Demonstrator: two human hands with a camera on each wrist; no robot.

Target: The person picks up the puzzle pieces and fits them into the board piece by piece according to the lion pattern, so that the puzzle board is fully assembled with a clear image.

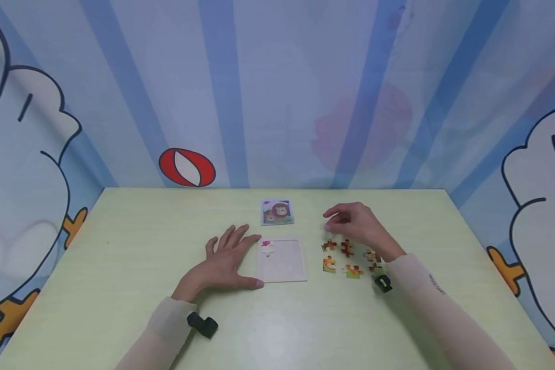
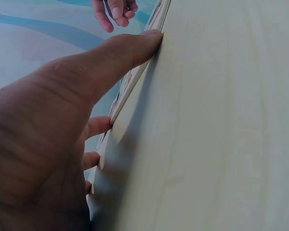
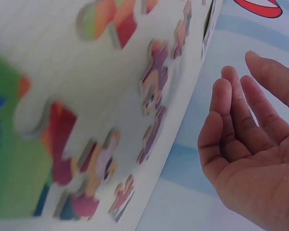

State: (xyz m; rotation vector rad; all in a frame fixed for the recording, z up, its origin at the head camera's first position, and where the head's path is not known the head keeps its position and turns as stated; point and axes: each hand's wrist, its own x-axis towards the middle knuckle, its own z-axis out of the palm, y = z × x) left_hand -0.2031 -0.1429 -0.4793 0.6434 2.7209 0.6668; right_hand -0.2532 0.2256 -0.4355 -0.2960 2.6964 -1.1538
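A pale square puzzle board (image 1: 284,264) lies on the table, with a small pink-and-white patch of puzzle pieces (image 1: 267,247) in its upper left corner. My left hand (image 1: 224,264) rests at the board's left side, fingers spread; its thumb (image 2: 130,50) touches the board edge (image 2: 135,89). To the right lie several loose jigsaw pieces (image 1: 347,248), orange, brown and green. Over their far side hovers my right hand (image 1: 358,223), its fingers loosely bent; in the right wrist view nothing shows between the fingers (image 3: 221,96), and the loose pieces (image 3: 156,77) lie apart from them.
Behind the board lies a picture card (image 1: 277,212) with a lion on it. The pale table (image 1: 120,246) ends at a blue striped backdrop (image 1: 282,103) at the back and sides. Dark wrist cameras (image 1: 202,325) sit on both sleeves.
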